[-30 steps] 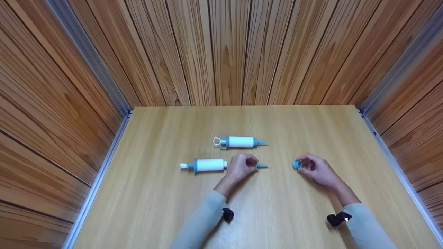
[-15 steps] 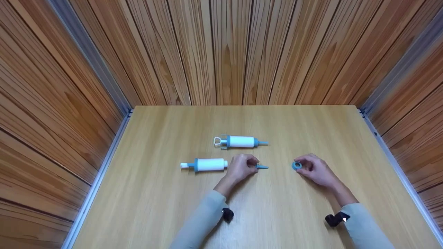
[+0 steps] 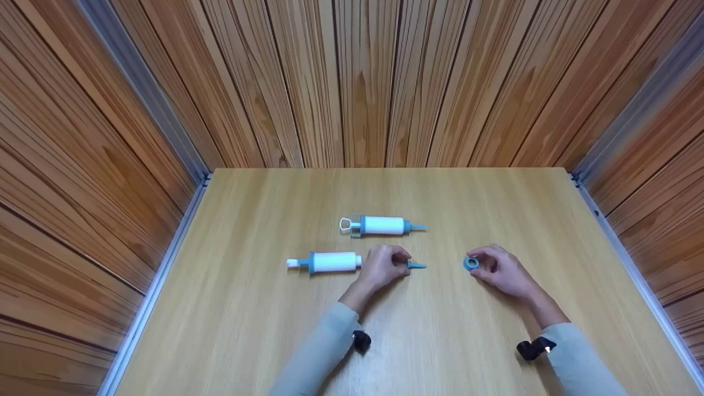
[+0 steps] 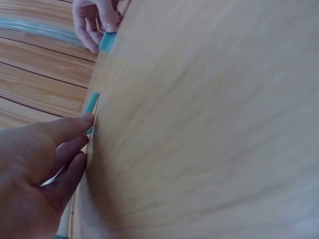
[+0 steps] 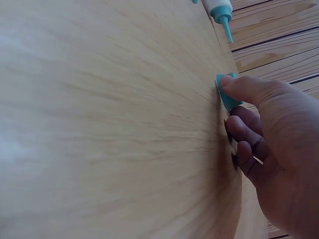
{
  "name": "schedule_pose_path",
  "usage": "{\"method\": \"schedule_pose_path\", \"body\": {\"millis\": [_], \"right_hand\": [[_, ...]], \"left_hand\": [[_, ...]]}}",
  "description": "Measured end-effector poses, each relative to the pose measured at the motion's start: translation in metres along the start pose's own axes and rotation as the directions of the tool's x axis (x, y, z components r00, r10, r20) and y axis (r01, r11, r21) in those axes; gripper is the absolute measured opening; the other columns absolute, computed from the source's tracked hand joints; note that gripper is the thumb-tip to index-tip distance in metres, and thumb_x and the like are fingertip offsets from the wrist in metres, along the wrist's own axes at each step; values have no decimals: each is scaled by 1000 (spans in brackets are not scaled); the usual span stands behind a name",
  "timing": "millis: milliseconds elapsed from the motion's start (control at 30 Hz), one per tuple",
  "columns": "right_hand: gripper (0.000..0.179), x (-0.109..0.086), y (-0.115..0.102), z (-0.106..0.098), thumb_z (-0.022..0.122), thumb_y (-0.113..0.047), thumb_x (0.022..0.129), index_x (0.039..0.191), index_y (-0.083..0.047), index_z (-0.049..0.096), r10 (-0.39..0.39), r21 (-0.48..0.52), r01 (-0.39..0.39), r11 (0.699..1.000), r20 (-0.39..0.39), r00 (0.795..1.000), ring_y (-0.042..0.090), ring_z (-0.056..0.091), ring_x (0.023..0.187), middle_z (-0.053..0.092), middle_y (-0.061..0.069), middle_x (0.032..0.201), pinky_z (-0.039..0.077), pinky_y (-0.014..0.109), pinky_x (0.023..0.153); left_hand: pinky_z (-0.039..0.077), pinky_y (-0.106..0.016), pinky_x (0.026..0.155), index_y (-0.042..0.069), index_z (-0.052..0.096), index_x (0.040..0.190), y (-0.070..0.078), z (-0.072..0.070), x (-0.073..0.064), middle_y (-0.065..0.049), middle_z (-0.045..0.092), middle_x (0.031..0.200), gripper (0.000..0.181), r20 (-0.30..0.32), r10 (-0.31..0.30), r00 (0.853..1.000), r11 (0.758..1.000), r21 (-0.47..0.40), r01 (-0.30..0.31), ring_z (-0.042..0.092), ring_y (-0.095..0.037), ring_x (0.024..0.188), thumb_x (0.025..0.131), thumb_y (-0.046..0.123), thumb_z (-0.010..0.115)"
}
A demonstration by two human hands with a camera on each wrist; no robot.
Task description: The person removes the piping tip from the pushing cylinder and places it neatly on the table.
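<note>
My left hand (image 3: 380, 265) pinches a thin blue nozzle (image 3: 418, 265) close over the table; its wider end is hidden by the fingers. In the left wrist view the nozzle (image 4: 92, 103) sticks out past the thumb. My right hand (image 3: 503, 269) holds a short blue ring-shaped cap (image 3: 466, 264) between thumb and fingertips, its round opening facing up. The right wrist view shows the cap (image 5: 230, 94) right at the tabletop. Left of my left hand lies a white syringe-like barrel (image 3: 335, 262) with a blue collar and a white-ended rod.
Behind the hands lies a complete-looking white and blue syringe-like pump (image 3: 384, 225), with a white loop handle at left and a blue nozzle at right. Wooden plank walls (image 3: 363, 82) with metal rails (image 3: 159, 286) enclose the table (image 3: 264, 203).
My right hand has tipped the cap so its opening turns from sideways to upward, and lowered it slightly. The left hand with the nozzle has barely moved.
</note>
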State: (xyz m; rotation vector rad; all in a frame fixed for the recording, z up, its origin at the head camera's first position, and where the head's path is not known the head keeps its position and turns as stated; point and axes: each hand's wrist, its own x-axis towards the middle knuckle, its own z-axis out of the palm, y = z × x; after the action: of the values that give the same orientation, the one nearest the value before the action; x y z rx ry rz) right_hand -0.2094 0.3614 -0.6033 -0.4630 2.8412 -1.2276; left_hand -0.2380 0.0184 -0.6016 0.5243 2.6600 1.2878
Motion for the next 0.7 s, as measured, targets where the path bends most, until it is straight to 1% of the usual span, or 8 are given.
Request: {"method": "schedule_pose_path", "body": {"millis": [200,367,500,567,700], "right_hand": [[45,0,0,-5,88,-11,98,139,-5,73,19,28,-20,999,20,1000,4,58,89,75,18,122,50,18,75],[46,-1,-1,-13,86,-10,100,143,-3,70,14,45,-15,999,35,999,7,60,93,72,21,124,53,18,75],[45,-3,-5,-19,85,-8,100,142,-2,70,-8,15,8,1000,17,1000,12,64,97,71,20,121,54,18,76],[45,-2,-8,-21,85,-8,100,142,-2,71,-14,-5,14,1000,9,1000,15,64,98,71,20,120,54,18,76],[42,0,-13,-24,84,-7,101,141,-2,71,-35,-27,35,999,-9,999,19,66,98,71,20,120,55,19,80]], "left_hand": [[65,-29,98,11,86,119,3,-1,-2,-4,87,114,26,-1,-6,1000,1000,-6,6,80,-16,105,94,9,91],[66,-30,100,11,84,125,9,-4,-3,-6,87,121,30,-12,-15,1000,1000,-21,15,82,-19,111,95,12,91],[68,-33,101,10,84,126,15,-8,-2,-7,86,126,29,-24,-11,1000,999,-36,10,84,-20,114,98,13,89],[68,-36,101,9,84,126,18,-12,0,-8,86,127,28,-34,1,999,999,-36,-2,83,-23,114,99,13,88],[67,-41,106,11,83,129,21,-22,2,-7,84,132,28,-42,-3,999,1000,-22,2,81,-26,120,101,15,87]]}}
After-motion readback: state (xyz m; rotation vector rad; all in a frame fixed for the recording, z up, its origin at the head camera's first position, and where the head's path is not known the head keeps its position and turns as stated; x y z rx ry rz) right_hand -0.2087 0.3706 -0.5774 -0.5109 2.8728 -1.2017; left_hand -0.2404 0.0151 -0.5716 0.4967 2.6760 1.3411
